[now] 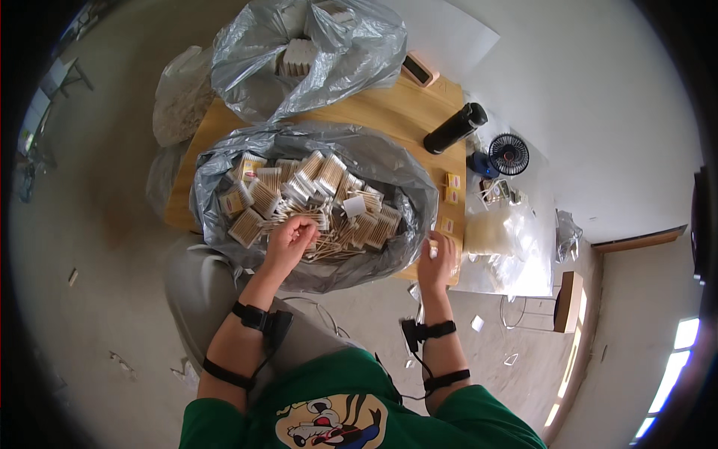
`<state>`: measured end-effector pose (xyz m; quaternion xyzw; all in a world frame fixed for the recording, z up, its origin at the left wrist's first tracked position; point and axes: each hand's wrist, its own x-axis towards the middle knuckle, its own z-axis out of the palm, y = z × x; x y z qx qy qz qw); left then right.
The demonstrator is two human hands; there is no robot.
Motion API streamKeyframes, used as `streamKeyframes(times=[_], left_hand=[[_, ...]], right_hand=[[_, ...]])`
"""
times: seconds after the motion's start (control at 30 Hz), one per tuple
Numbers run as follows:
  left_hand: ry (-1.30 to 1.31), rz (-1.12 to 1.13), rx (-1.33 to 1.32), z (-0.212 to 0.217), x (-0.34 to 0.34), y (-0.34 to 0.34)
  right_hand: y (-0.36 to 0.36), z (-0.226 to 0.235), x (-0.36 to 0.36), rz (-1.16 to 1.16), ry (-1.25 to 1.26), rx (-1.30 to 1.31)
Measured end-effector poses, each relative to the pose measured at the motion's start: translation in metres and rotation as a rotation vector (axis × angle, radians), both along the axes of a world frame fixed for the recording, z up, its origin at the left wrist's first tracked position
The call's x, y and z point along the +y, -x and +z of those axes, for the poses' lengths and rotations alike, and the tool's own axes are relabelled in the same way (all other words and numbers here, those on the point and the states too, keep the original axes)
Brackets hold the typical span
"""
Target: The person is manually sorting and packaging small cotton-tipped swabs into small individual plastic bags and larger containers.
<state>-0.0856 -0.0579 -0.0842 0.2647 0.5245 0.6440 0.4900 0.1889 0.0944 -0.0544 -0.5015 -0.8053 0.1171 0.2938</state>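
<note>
The left hand (290,238) reached forward from a strapped forearm into the grey plastic bag (404,187) on the wooden table (396,112), its fingers curled shut around a bunch of loose cotton swabs (329,243). The right hand (436,260) rested at the bag's right rim, fingers pinched on a small white piece. The swabs, pale wooden sticks with white tips, lay in the bag among squarish wrapped swab bundles (258,196).
</note>
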Motion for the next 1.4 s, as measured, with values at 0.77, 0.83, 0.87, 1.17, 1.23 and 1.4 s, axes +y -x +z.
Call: streamKeyframes(times=[0.77,0.83,0.87,1.17,1.23,1.4], left_hand=[[0.111,0.141,1.274,0.006,0.003,0.013],[0.106,0.126,1.26,0.001,0.002,0.014],[0.113,0.113,1.252,-0.001,0.002,0.014],[0.059,0.147,1.248,0.002,0.004,0.008],[0.05,0.151,1.244,0.003,0.005,0.007],[0.039,0.147,1.259,0.004,0.006,0.006]], right_hand=[[0.043,0.029,-0.001,0.199,0.818,0.97],[0.016,0.029,0.012,0.183,0.803,1.049],[0.002,0.029,0.02,0.174,0.798,1.13],[-0.079,-0.001,0.082,-0.244,0.639,0.958],[-0.081,-0.003,0.086,-0.199,0.685,1.045],[-0.075,-0.005,0.093,-0.291,0.227,-0.027]])
